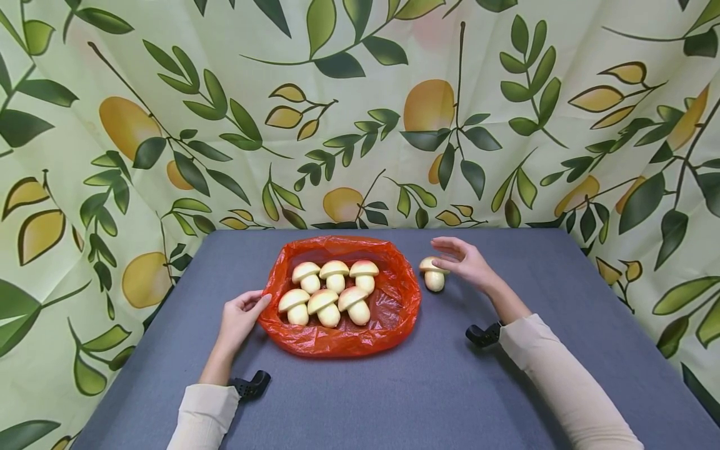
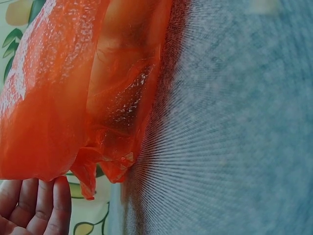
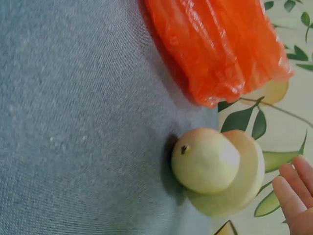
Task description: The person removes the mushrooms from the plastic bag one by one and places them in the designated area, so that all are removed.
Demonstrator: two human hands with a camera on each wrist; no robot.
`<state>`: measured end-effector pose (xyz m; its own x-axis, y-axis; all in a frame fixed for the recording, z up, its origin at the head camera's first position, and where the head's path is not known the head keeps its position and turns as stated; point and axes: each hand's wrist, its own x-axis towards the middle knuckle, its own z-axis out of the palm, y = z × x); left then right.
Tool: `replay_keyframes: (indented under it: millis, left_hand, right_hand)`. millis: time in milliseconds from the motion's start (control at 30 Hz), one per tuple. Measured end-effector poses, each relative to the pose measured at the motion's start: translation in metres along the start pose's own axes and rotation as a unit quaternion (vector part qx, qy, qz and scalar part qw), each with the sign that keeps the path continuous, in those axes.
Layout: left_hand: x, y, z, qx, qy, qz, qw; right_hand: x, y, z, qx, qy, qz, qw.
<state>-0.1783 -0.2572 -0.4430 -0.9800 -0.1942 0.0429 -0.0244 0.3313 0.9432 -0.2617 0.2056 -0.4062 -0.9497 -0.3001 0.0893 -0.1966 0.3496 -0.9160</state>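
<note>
Ideally, left fingers (image 2: 61, 208) pinching the red plastic bag (image 1: 337, 342), we close our extended right fingers (image 3: 288, 198) evenly around the lone mushroom (image 1: 433, 275).

mushrooms (image 1: 325, 303) in bag (image 1: 345, 345) (one (image 1: 434, 280) to its right)

You have one red bag (image 1: 343, 345), six mushrooms (image 1: 324, 306) inside it, one lone mushroom (image 1: 434, 279) just right of it, one left hand (image 1: 240, 319) at its left rim, one right hand (image 1: 468, 265) to its right, and two black wrist devices (image 1: 253, 385).
</note>
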Motion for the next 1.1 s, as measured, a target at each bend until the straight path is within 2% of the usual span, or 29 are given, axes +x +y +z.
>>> replay_keyframes:
  millis: [267,467,733,1100]
  left_hand:
    - [0.002,-0.002,0.0,0.004,0.002,-0.001,1.0]
    - [0.001,0.002,-0.002,-0.004,-0.008,-0.015,0.9998]
    - [0.001,0.006,-0.006,-0.009,-0.015,-0.036,0.9992]
    - [0.0,0.006,-0.005,-0.017,-0.017,-0.028,0.9993]
  right_hand:
    - [-0.006,-0.014,0.008,0.039,-0.009,-0.049,0.998]
    - [-0.011,-0.028,0.019,0.058,-0.027,-0.083,0.9945]
    - [-0.015,-0.04,0.032,0.065,-0.064,-0.1,0.9908]
    - [-0.017,-0.049,0.053,0.078,-0.109,-0.105,0.9854]
